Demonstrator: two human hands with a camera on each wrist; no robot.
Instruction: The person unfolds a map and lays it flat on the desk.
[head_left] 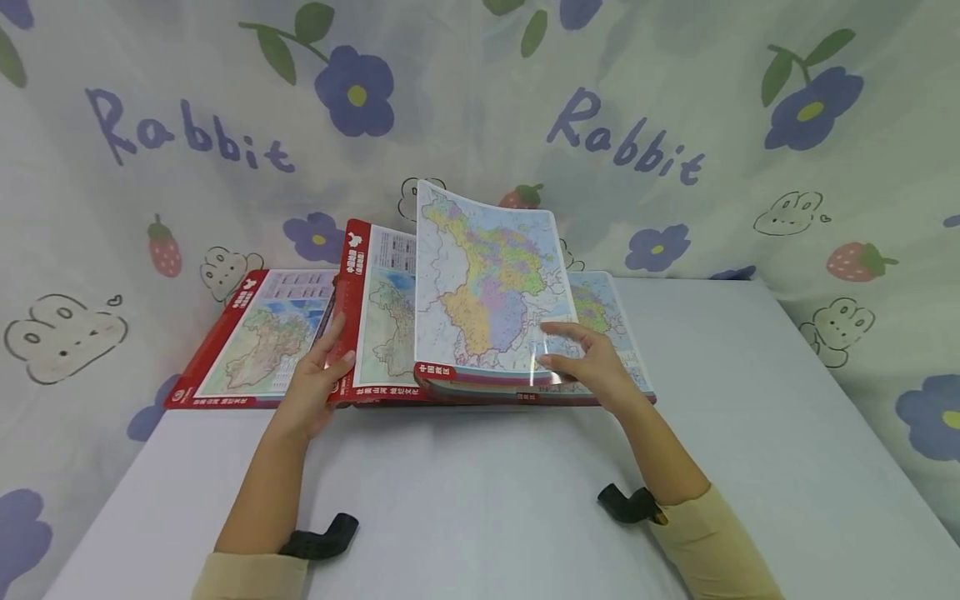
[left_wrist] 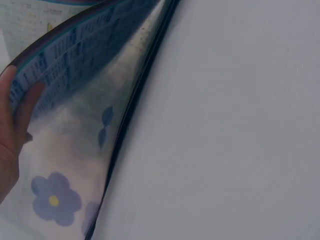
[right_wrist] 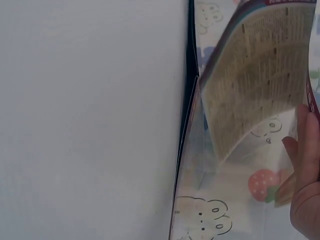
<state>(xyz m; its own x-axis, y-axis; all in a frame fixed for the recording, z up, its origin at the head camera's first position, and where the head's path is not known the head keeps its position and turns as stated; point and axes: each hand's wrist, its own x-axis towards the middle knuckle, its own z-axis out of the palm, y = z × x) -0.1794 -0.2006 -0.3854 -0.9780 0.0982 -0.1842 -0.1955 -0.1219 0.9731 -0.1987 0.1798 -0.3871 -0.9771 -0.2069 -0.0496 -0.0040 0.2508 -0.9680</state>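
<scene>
My left hand (head_left: 309, 387) grips the red left edge of a red-bordered map sheet (head_left: 384, 325), thumb on its front. A glossy coloured map sheet (head_left: 491, 283) stands tilted up, overlapping that map's right side. My right hand (head_left: 596, 367) pinches its lower right edge between thumb and fingers. In the left wrist view, a curved sheet (left_wrist: 65, 70) with printed text bends by the left hand's fingers. The right wrist view shows a bowed, text-covered sheet (right_wrist: 255, 65) beside the right hand's fingers.
Another red-bordered map (head_left: 262, 342) lies at the back left of the white table (head_left: 480, 492). A coloured map (head_left: 618, 342) lies behind the right hand. A patterned cloth (head_left: 480, 100) with flowers and rabbits hangs behind the table.
</scene>
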